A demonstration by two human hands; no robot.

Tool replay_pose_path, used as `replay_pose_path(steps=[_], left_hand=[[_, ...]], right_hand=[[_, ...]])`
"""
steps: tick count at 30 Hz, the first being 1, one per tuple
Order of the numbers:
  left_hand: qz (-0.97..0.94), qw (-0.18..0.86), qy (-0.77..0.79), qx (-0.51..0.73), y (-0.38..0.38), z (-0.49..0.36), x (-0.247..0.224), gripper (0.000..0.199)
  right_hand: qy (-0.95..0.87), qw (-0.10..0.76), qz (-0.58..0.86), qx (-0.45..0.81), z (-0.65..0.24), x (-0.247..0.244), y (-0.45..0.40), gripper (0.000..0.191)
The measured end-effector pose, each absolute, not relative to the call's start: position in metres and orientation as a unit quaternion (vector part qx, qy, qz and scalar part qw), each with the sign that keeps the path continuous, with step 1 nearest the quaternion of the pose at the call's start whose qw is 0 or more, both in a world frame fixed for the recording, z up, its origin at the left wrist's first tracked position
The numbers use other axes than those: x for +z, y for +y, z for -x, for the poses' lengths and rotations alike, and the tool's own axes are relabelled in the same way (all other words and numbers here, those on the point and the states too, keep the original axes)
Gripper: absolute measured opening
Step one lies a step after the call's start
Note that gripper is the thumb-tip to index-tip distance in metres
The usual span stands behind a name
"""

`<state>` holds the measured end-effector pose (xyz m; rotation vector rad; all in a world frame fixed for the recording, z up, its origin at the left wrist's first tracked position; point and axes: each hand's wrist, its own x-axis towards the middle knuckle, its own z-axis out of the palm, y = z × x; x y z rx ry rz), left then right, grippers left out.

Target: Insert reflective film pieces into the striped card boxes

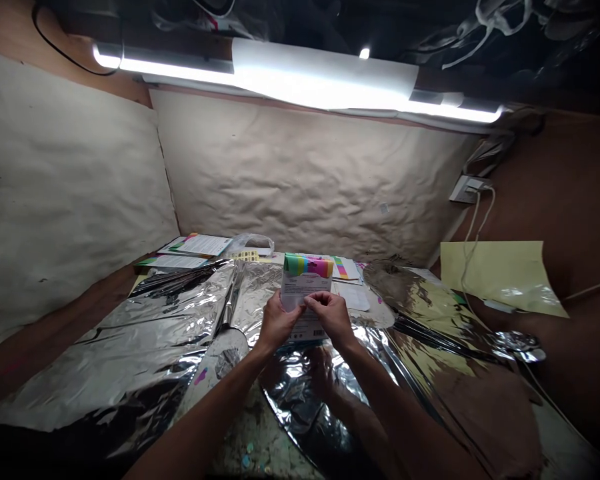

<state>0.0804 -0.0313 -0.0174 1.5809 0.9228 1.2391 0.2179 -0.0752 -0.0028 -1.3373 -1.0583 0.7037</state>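
1. The printed packet [307, 283] is upright between the left hand [279, 321] and the right hand [331, 319], above the foil-like sheets [175, 333] on the desk [253, 437].
2. It looks light, flat and thin; I'd expect it to flex like card, with a smooth face that could slide and edges that could crease.
3. Its lower side edges seem the best hold: 1 hand per side, thumbs in front, pressing gently. The colourful top with the hanging slot is free of the fingers.
4. The left fingers pinch the packet's left side, thumb across its front. The right thumb and index finger are pressed together near its middle; what lies between them is too small to tell.
5. Containers: a clear plastic bag [254, 240] is at the back, near the printed cards [200, 245]; its contents can't be made out. Whether the packet holds anything inside, I cannot tell.
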Motion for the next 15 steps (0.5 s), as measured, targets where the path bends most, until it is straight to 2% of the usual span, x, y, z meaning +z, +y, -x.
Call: replay_pose_path(steps=[8,12,15], left_hand=[[-0.635,0.41,0.402,0.516,-0.043,-0.08,-0.006,0.027],[-0.626,0.433,0.382,0.524,-0.041,-0.08,-0.007,0.034],[-0.584,0.505,0.35,0.531,-0.035,-0.081,-0.011,0.044]], right_hand=[[-0.484,0.585,0.627,0.177,-0.204,0.0,-0.081,0.022],[-0.464,0.558,0.681,0.1,-0.214,0.006,-0.083,0.059],[-0.444,0.562,0.694,0.066,-0.229,0.008,-0.083,0.084]])
